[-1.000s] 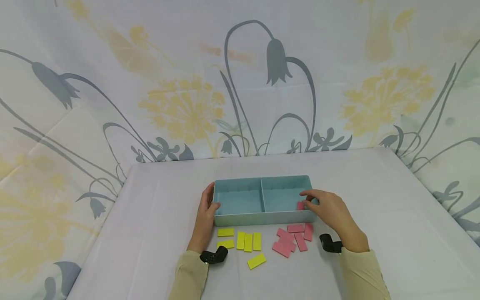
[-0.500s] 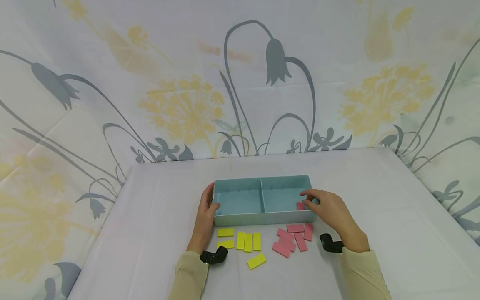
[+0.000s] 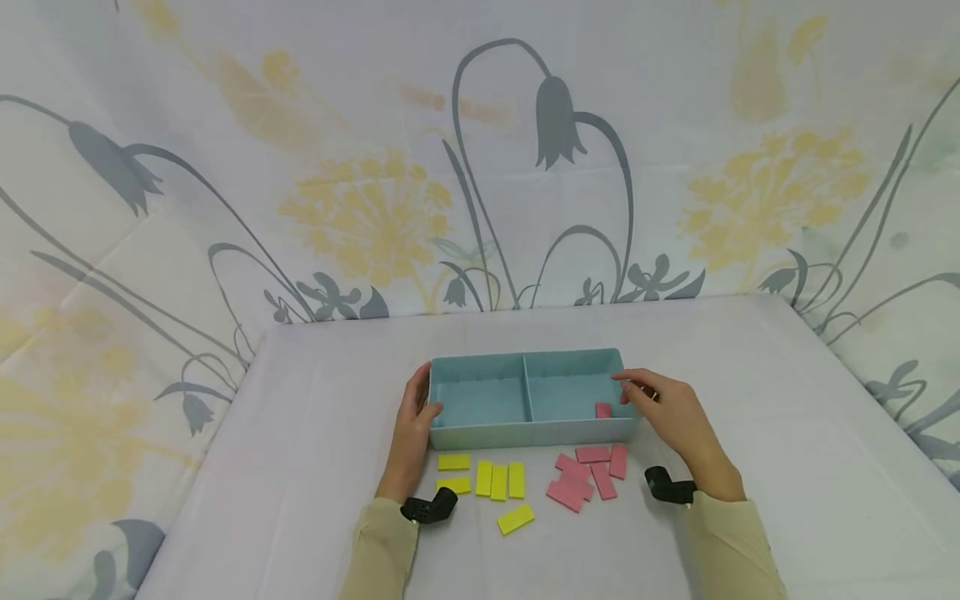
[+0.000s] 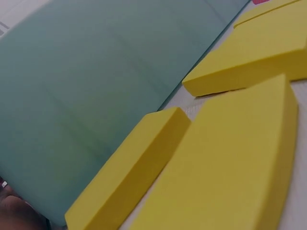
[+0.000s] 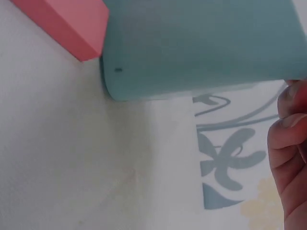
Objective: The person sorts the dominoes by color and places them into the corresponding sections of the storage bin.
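Observation:
A pale blue box (image 3: 532, 435) with two compartments stands in front of me. My left hand (image 3: 408, 425) grips its left end, thumb over the rim and fingers along the outside. One pink block (image 3: 603, 410) lies in the right compartment, near the front right corner. Loosely bent over the right end wall, my right hand (image 3: 671, 412) shows nothing held; its fingertips are beside the rim. In the right wrist view, the fingers (image 5: 288, 139) are at the edge of the box wall (image 5: 201, 48).
Several yellow blocks (image 3: 516, 520) lie before the left compartment, close to the box wall in the left wrist view. Several pink blocks (image 3: 566, 494) lie before the right one, some overlapping. White cloth covers the table (image 3: 337, 375); a flowered cloth (image 3: 495, 167) hangs behind.
My right hand has drawn a little up and to the right, away from the pink block, which stays in the right compartment. My left hand keeps its grip on the box.

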Demonstrator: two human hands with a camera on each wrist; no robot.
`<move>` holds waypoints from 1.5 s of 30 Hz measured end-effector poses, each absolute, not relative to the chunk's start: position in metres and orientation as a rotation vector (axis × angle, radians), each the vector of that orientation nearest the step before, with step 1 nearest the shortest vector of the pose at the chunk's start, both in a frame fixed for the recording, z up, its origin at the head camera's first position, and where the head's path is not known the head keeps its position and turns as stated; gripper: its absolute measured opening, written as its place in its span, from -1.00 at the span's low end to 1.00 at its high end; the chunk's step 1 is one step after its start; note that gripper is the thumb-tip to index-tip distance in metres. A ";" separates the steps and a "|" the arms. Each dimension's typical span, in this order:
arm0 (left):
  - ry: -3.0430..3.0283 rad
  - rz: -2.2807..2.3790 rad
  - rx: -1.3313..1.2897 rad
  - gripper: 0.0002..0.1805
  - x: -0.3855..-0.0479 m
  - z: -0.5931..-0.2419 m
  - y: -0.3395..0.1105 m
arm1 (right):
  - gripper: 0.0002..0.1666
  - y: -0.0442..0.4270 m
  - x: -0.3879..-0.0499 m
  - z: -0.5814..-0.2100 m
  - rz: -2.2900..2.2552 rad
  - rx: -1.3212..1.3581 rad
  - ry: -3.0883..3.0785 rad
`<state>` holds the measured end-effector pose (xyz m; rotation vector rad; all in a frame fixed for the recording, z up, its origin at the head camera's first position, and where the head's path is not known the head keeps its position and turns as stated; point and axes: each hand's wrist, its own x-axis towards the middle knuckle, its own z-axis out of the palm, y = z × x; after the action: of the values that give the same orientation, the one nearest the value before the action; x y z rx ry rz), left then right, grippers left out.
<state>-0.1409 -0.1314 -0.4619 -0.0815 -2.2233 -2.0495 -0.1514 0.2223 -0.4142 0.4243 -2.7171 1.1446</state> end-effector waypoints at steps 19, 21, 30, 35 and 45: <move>-2.175 -2.124 -0.116 -0.41 -0.137 -0.457 -0.131 | -0.61 0.248 -0.143 -0.407 1.247 0.267 -2.715; -2.174 -2.142 -0.112 -0.40 -0.135 -0.452 -0.131 | -0.60 0.248 -0.143 -0.410 1.254 0.262 -2.734; -2.219 -2.119 -0.110 -0.40 -0.127 -0.433 -0.128 | -0.56 0.247 -0.129 -0.426 1.326 0.244 -2.833; -2.226 -2.113 -0.107 -0.40 -0.127 -0.434 -0.127 | -0.52 0.245 -0.118 -0.429 1.478 0.236 -2.818; -2.247 -2.080 -0.070 -0.41 -0.137 -0.451 -0.132 | -0.35 0.234 -0.105 -0.439 1.775 -0.027 -2.831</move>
<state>-0.1370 -0.1317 -0.4508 -0.0704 -2.2467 -2.0804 -0.1054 0.2338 -0.4390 -0.0274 -2.8306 1.7751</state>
